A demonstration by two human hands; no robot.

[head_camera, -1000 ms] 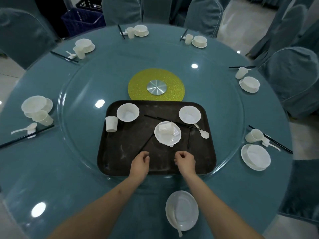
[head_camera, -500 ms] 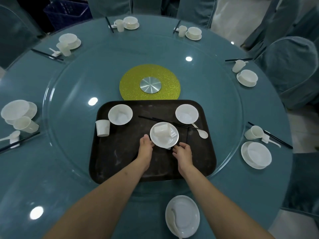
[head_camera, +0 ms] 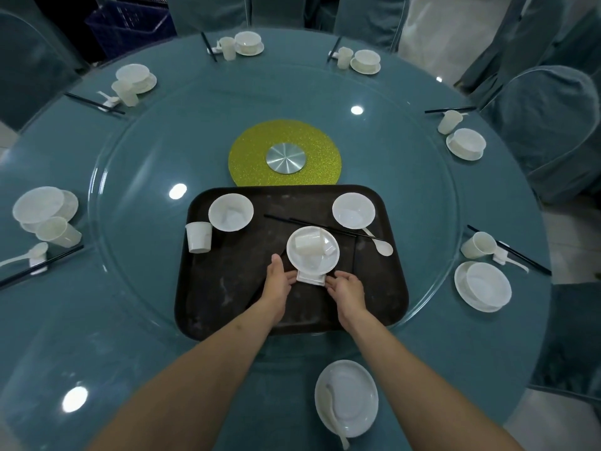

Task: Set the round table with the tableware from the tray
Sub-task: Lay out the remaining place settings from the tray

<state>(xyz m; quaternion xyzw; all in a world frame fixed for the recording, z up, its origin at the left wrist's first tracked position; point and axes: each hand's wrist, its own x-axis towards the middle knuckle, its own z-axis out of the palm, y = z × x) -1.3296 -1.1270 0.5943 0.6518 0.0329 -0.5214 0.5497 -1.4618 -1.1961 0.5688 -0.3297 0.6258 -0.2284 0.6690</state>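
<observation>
blue cloth covers the round table (head_camera: 97, 320), where a dark tray (head_camera: 227, 304) sits on the glass turntable. left hand (head_camera: 276, 281) and right hand (head_camera: 346, 288) flank a small white square holder (head_camera: 310, 277) under the plate (head_camera: 313, 252) mid-tray; fingers curl against its edges, though whether they actually pinch it is unclear. another plate (head_camera: 354, 398) with a spoon (head_camera: 333, 415) lies near the table's edge.

Both hands (head_camera: 312, 283) at white plate (head_camera: 313, 252) on dark tray (head_camera: 224, 297), grip possibly on holder beneath

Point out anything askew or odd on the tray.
On the tray, a cup lies tipped on its side inside the middle bowl, and chopsticks lie scattered crosswise rather than paired. Nothing looks spilled or broken.
</observation>
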